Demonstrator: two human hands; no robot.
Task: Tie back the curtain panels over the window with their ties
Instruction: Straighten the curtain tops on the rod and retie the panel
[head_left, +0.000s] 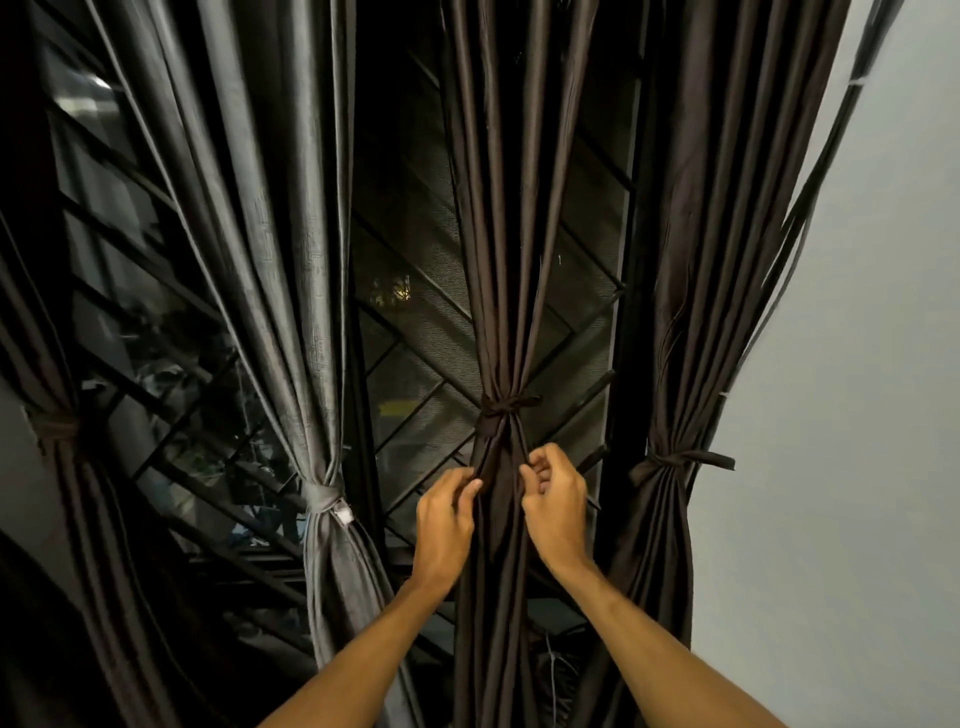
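Centre frame, my left hand (447, 512) and right hand (553, 493) each pinch glossy pleats of the dark curtain (506, 234) below its knotted tie (501, 410)

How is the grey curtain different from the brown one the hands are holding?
The grey curtain is pale and shiny; the brown curtain is dark and duller. The grey curtain has a white tag; the brown curtain shows none. The left hand and right hand pinch the brown curtain; nobody touches the grey curtain. Both are tied back.
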